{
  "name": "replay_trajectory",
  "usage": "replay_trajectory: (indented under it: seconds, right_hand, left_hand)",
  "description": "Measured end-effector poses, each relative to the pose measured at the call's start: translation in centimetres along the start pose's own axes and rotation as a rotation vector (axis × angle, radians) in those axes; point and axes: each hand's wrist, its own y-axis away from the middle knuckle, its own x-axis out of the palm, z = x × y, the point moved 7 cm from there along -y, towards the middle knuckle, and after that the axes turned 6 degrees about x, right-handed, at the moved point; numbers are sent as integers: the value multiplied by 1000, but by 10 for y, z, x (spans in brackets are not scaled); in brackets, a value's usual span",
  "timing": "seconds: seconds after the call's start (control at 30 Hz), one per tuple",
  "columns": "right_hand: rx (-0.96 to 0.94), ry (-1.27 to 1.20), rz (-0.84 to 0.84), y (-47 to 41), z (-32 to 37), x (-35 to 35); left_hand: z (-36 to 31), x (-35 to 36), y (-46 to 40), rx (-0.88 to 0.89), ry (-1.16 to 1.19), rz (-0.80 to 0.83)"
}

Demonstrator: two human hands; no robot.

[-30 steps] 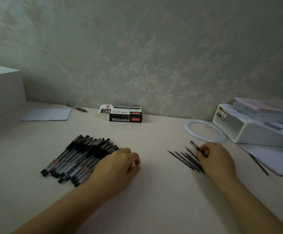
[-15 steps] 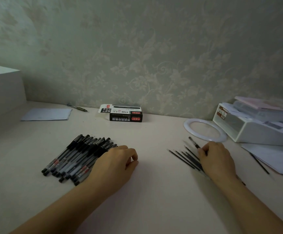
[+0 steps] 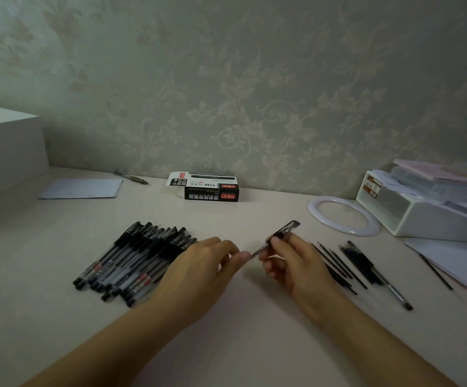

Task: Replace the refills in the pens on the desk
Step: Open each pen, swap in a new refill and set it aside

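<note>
Several black-capped pens [image 3: 131,261] lie in a pile on the pale desk [image 3: 226,317] at the left. My right hand [image 3: 296,263] grips one pen [image 3: 284,231] above the desk's middle, its capped end pointing up and to the right. My left hand [image 3: 204,263] reaches toward the pen's lower end, fingertips at or just short of it. Thin black refills [image 3: 335,263] lie in a row right of my right hand. One more pen [image 3: 377,275] lies just beyond them.
A black and white pen box [image 3: 210,188] stands near the wall. A white ring [image 3: 342,216], a white tray of papers [image 3: 427,210] and loose sheets [image 3: 455,261] fill the right. A paper [image 3: 81,188], a lone pen [image 3: 131,177] and a white box [image 3: 6,152] are at the left.
My right hand has lifted a pen from beside the refills and moved left to the desk's middle. My left hand has shifted right toward it. A pen now lies uncovered beside the refills.
</note>
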Motion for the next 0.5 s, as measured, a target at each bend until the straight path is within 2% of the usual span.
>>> replay_trajectory:
  seconds: [0.2, 0.27, 0.4, 0.5]
  right_hand:
    - [-20, 97, 140, 2, -1, 9]
    - [-22, 89, 92, 1, -1, 5]
    - [-14, -104, -27, -4, -2, -9]
    - [-11, -104, -19, -4, -3, -9]
  left_hand:
    - [-6, 7, 0, 72, -43, 78]
    - [-6, 6, -1, 85, -69, 76]
    - [-1, 0, -1, 56, -136, 23]
    - [-2, -9, -1, 32, -200, -76]
